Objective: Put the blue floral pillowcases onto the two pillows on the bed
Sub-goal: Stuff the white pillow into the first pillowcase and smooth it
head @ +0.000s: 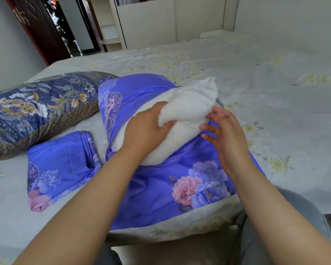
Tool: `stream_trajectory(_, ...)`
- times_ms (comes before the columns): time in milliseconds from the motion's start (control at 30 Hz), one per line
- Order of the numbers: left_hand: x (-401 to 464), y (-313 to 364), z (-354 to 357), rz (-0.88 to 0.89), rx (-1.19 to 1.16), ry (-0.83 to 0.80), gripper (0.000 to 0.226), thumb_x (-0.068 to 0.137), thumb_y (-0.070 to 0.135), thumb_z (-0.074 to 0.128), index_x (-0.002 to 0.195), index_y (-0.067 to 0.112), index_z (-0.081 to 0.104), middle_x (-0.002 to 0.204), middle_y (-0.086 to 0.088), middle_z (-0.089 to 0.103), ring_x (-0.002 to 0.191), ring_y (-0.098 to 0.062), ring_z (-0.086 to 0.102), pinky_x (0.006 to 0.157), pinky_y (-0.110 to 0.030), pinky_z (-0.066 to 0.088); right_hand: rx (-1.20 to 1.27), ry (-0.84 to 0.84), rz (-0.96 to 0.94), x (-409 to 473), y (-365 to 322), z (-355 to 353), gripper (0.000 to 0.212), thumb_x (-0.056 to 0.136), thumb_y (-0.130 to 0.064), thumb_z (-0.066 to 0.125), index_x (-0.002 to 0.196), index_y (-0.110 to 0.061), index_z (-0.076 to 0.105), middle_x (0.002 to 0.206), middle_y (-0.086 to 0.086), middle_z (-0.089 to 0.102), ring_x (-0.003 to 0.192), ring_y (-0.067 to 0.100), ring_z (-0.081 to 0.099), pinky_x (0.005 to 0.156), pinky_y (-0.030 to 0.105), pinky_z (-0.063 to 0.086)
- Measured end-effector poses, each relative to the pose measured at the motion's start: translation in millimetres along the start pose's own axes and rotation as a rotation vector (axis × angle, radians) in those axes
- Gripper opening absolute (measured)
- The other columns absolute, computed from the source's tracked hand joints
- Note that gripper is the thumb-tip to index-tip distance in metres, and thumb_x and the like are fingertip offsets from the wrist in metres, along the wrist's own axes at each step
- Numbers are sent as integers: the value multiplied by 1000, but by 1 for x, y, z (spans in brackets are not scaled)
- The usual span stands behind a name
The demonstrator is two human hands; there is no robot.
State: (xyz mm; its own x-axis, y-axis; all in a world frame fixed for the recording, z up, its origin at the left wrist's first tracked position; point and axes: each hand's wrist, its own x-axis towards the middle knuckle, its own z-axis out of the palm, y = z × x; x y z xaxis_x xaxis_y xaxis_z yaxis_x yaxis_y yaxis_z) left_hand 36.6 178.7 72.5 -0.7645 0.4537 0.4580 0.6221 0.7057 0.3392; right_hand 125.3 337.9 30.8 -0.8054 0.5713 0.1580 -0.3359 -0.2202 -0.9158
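Left hand [147, 127] grips white pillow [191, 104] near bed edge [180, 224].

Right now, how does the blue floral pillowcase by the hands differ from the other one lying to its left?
The blue floral pillowcase by the hands is spread open with a white pillow partly inside; the folded blue floral pillowcase lies flat and untouched. The left hand presses the white pillow beside the first. Both share the same print.
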Motion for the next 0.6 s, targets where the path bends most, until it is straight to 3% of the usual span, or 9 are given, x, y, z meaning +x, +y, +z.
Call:
stream_trajectory(67,6,-13,-7,-83,-117,74,29,86,44,58,111,28,59,103,-3,70,100,-28,61,74,-32,42,-260,12,-142,5,18,-4,9,96,-24,49,95,-25,57,100,-7,64,85,9,61,78,30,50)
stream_trajectory(133,11,-21,-14,-124,-244,118,19,85,39,62,96,22,62,93,-1,70,92,-23,63,72,-29,43,-635,-137,-254,12,39,-7,11,92,-23,54,102,-27,58,109,-11,61,97,7,57,87,33,46)
stream_trajectory(200,17,-29,-21,-173,-344,121,13,87,29,64,94,19,63,88,2,67,83,-15,59,64,-18,39,-1098,-368,-400,22,56,-8,38,88,-21,56,126,-26,51,133,-10,51,115,15,49,97,33,40)
stream_trajectory(267,21,-36,-30,-202,-389,116,14,88,25,64,98,15,64,87,3,64,79,-9,56,58,-6,37,-1387,-504,-473,30,60,-1,58,86,-25,55,140,-29,36,148,-10,34,122,20,42,98,35,35)
stream_trajectory(367,23,-43,-33,-203,-371,97,15,88,25,63,97,13,64,82,4,62,69,-5,54,57,-4,36,-1522,-551,-533,43,58,10,64,85,-37,57,142,-30,29,148,-8,29,117,22,47,87,35,39)
stream_trajectory(467,26,-44,-26,-193,-327,80,14,87,29,64,93,16,62,84,2,64,76,-12,57,58,-13,37,-1706,-622,-503,57,54,16,55,85,-43,57,135,-29,41,139,-3,34,115,23,44,86,33,40)
stream_trajectory(533,28,-46,-18,-206,-306,72,19,86,33,63,94,17,61,90,0,67,87,-17,60,70,-26,41,-1782,-707,-462,64,50,12,46,83,-36,58,128,-27,49,133,-2,40,114,22,43,87,33,39)
stream_trajectory(600,29,-45,-8,-220,-271,56,25,86,37,61,102,18,60,98,-2,68,97,-24,61,76,-31,43,-1766,-705,-547,68,43,3,39,79,-24,61,117,-21,58,121,0,54,108,25,51,82,34,40)
